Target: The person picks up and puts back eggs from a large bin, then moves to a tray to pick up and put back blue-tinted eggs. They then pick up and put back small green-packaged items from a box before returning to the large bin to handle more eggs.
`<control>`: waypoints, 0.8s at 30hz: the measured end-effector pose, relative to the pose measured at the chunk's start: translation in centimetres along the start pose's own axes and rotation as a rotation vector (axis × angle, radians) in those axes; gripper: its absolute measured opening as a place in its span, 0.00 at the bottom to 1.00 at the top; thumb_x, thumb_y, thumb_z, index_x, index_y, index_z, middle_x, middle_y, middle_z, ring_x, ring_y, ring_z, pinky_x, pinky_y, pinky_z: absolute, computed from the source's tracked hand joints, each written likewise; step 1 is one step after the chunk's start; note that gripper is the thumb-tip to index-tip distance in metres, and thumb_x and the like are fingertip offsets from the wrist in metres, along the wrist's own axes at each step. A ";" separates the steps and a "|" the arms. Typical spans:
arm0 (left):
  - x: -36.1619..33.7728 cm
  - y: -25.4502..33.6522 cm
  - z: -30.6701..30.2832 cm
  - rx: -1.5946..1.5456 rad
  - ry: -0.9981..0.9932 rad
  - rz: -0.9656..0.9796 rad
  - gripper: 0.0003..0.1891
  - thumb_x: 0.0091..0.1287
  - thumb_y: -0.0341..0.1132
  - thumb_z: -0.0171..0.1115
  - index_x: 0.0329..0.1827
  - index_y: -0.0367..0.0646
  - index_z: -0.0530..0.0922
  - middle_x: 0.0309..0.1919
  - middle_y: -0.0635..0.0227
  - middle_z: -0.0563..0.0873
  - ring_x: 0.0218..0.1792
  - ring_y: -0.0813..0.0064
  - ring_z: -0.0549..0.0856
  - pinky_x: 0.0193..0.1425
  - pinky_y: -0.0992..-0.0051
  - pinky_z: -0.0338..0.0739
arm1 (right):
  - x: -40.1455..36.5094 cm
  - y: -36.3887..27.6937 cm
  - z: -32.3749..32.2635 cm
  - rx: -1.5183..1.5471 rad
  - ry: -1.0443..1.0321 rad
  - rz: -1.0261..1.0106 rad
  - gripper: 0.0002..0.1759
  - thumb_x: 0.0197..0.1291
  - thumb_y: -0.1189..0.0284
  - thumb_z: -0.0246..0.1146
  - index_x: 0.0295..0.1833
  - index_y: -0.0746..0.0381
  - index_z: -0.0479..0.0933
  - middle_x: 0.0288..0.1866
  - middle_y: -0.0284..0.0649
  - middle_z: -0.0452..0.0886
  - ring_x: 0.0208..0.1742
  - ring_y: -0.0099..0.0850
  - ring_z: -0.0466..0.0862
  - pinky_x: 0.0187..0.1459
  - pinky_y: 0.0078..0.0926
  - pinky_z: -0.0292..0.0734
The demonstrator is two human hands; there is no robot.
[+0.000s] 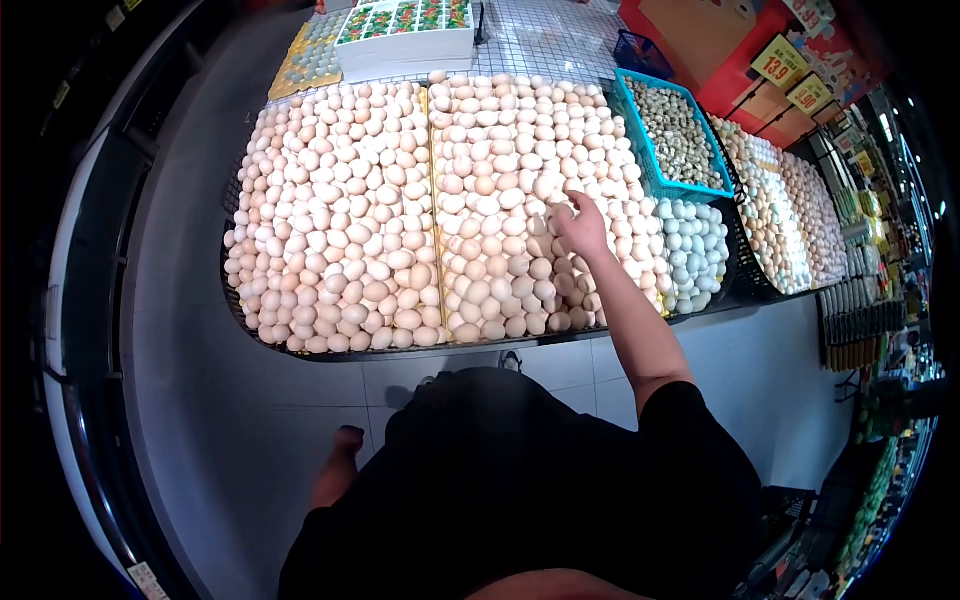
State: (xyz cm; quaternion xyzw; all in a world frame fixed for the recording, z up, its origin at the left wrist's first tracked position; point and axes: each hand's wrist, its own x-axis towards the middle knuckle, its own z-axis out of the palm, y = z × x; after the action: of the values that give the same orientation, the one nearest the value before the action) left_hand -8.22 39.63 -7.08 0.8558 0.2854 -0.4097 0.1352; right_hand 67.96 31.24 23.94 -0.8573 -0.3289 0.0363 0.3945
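Note:
My right hand [581, 226] reaches over the right half of a broad display of pale brown eggs [500, 185]. Its fingers are bent and apart, close above the eggs, and no egg shows clearly between them. To the left of a yellow divider [434, 200] lies another wide spread of eggs [335, 210]. Down at my left side, my left hand [347, 447] hangs low over the floor, away from the display. It is dim and blurred, with a dark patch at its tip, so its fingers cannot be made out.
A turquoise basket [652, 170] of small speckled eggs stands right of the display, with pale bluish eggs [692, 245] before it. A white box [405, 55] sits at the back. Further right are more eggs [770, 215] and price signs [780, 62]. A black rim [400, 353] edges the display.

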 end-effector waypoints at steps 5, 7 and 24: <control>-5.0 11.6 0.3 -0.438 -0.044 -0.181 0.20 0.75 0.55 0.64 0.60 0.57 0.92 0.61 0.60 0.95 0.63 0.51 0.94 0.67 0.51 0.90 | 7.2 3.1 2.0 -0.143 -0.178 -0.017 0.39 0.67 0.49 0.75 0.74 0.65 0.84 0.62 0.52 0.92 0.62 0.48 0.92 0.65 0.44 0.86; -4.3 16.5 -0.5 -0.703 0.128 -0.353 0.19 0.74 0.54 0.65 0.58 0.55 0.92 0.59 0.59 0.95 0.62 0.50 0.94 0.65 0.50 0.89 | 8.9 3.4 2.5 -0.153 -0.218 -0.053 0.40 0.66 0.47 0.76 0.74 0.64 0.84 0.58 0.50 0.92 0.59 0.46 0.93 0.63 0.45 0.87; -0.9 26.7 -7.2 -0.832 0.485 -0.543 0.17 0.75 0.50 0.69 0.50 0.47 0.93 0.49 0.50 0.95 0.53 0.44 0.94 0.58 0.49 0.88 | 19.3 8.0 -1.0 -0.208 -0.273 -0.069 0.35 0.66 0.47 0.72 0.70 0.59 0.86 0.64 0.51 0.90 0.63 0.48 0.91 0.63 0.48 0.88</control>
State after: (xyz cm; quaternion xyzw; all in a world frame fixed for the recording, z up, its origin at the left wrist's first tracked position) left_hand 11.84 21.34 -1.94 0.6957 0.6566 -0.0736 0.2818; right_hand 87.65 38.27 22.83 -0.8688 -0.4107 0.1043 0.2563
